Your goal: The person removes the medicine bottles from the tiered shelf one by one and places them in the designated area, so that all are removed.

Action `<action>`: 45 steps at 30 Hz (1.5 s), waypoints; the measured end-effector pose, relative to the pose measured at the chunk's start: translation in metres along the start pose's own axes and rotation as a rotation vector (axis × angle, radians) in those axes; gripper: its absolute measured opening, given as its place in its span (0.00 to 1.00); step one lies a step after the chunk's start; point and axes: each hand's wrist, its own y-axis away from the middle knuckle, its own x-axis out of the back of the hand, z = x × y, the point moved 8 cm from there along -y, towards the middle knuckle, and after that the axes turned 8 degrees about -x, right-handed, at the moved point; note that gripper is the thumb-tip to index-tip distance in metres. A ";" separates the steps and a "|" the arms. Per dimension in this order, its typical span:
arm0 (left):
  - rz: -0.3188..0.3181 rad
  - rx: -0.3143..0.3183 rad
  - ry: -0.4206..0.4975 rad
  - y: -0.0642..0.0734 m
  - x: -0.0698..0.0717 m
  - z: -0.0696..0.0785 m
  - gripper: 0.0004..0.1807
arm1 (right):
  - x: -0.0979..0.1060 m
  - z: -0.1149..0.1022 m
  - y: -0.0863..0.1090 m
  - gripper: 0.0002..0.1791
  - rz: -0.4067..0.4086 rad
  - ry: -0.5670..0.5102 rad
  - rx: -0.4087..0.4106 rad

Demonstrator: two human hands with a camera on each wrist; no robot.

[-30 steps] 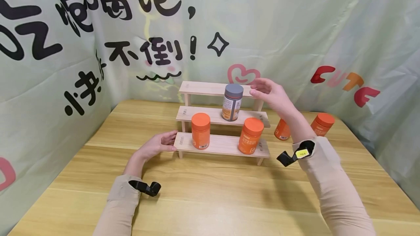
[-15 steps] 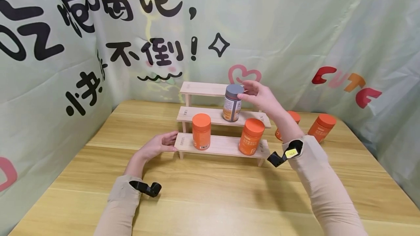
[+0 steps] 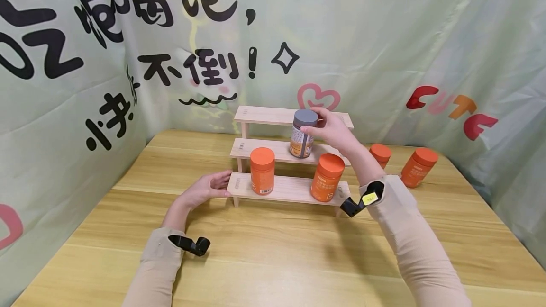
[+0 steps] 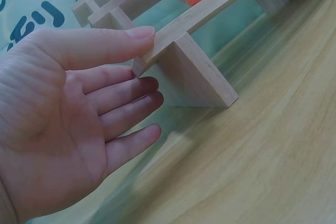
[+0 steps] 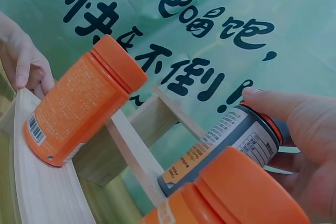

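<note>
A three-tier wooden display stand (image 3: 294,188) stands on the table. My left hand (image 3: 204,190) pinches the left end of its lowest tier; in the left wrist view the thumb (image 4: 113,45) lies over the board's corner. On the middle tier stands a grey-lidded jar (image 3: 302,136), upright. My right hand (image 3: 334,129) grips it near the lid from the right, thumb in front, the other fingers mostly hidden behind. Two orange jars stand on the lowest tier, the left jar (image 3: 262,172) and the right jar (image 3: 327,179).
Behind the right forearm, another orange jar (image 3: 381,154) is partly hidden on the table (image 3: 264,255). One more orange jar (image 3: 419,168) stands further right. A printed cloth (image 3: 362,27) hangs close behind the stand.
My right hand has moved left and slightly down from beside the top tier onto the grey-lidded jar, and now holds it. The left hand and the jars have stayed in place.
</note>
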 end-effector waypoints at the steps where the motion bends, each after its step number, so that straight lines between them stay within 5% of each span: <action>1: -0.001 -0.001 0.000 0.000 0.000 0.000 0.43 | -0.001 0.000 0.000 0.38 -0.001 -0.002 -0.002; 31: -0.008 -0.005 0.005 0.001 0.000 0.001 0.43 | -0.001 0.000 0.002 0.36 0.043 0.006 -0.008; 45: -0.008 0.000 -0.001 0.001 0.000 0.001 0.43 | 0.017 -0.006 0.006 0.31 0.091 -0.046 0.017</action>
